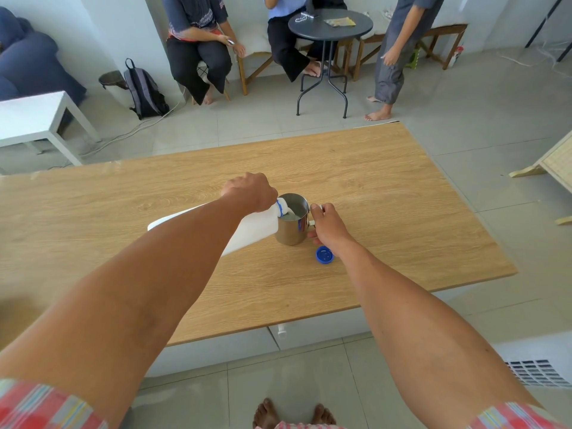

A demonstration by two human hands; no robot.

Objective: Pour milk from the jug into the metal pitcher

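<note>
A white plastic milk jug (253,229) with a blue neck ring lies tipped to the right, its mouth over the rim of the metal pitcher (291,233). My left hand (250,191) grips the jug near its neck from above. Milk shows inside the pitcher. My right hand (326,224) holds the pitcher's handle on its right side; the pitcher stands upright on the wooden table (387,230). My left forearm hides much of the jug's body.
The jug's blue cap (324,254) lies on the table just in front of my right hand. Beyond the table's far edge stand a round dark table (330,26), several people, a backpack (145,89) and a white side table (34,119).
</note>
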